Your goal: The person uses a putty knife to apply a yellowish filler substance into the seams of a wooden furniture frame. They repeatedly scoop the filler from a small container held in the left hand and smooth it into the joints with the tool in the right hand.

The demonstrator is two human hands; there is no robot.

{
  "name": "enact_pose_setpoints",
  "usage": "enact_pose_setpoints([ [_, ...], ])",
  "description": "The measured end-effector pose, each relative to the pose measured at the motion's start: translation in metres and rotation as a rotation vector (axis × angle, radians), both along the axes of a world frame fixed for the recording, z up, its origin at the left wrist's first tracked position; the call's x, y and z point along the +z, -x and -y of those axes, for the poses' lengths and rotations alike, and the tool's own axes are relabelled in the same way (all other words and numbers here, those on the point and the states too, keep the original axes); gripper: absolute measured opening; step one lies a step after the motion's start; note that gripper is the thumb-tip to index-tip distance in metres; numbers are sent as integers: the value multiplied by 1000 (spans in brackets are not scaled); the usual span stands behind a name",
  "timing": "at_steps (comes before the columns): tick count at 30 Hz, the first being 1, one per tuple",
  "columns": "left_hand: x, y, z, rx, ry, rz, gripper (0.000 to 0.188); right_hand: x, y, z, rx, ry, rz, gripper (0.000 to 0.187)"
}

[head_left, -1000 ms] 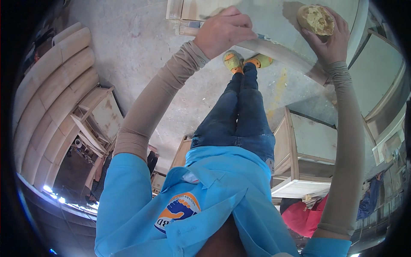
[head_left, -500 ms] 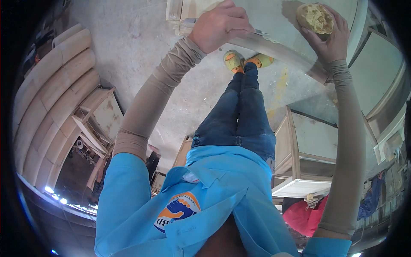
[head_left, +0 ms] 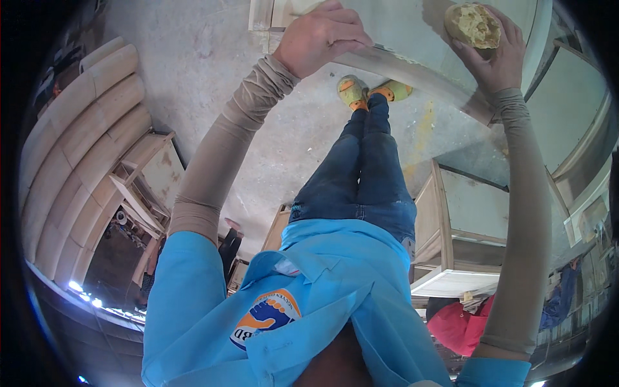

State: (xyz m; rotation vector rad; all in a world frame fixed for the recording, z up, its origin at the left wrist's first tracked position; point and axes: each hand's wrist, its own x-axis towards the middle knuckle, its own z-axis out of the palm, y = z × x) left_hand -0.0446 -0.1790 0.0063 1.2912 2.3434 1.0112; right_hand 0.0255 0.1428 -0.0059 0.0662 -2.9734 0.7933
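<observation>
My left hand (head_left: 322, 40) is closed in a pinch at the wooden edge (head_left: 412, 74) of a large pale panel (head_left: 403, 22). A thin dark sliver shows just past its fingertips; what the fingers hold is mostly hidden. Farther right, my right hand (head_left: 506, 61) wraps round a rounded, bowl-like lump (head_left: 474, 27) whose open top shows rough, pale yellow paste. That hand is above the panel's right part, where a shadow falls beside it. Pale smears run along the panel's edge near the left hand.
Curved wooden pieces (head_left: 84, 151) are stacked at the left, with a wooden frame (head_left: 145, 187) beside them. At the right stand a wooden cabinet-like unit (head_left: 461, 216) and another pale panel (head_left: 567, 100). My yellow-green shoes (head_left: 353, 92) rest on the concrete floor (head_left: 206, 64) below the panel edge.
My left hand has shifted a little to the left along the panel edge, still pinched. My right hand with the paste-filled lump has barely moved.
</observation>
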Motion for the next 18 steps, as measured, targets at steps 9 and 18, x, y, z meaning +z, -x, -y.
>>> enact_pose_setpoints([
  [9,-4,2,12,-61,14,-22,9,4,0,0,37,27,-18,73],
  [18,-7,2,4,-90,-50,-181,17,3,-1,3,-20,36,16,77],
])
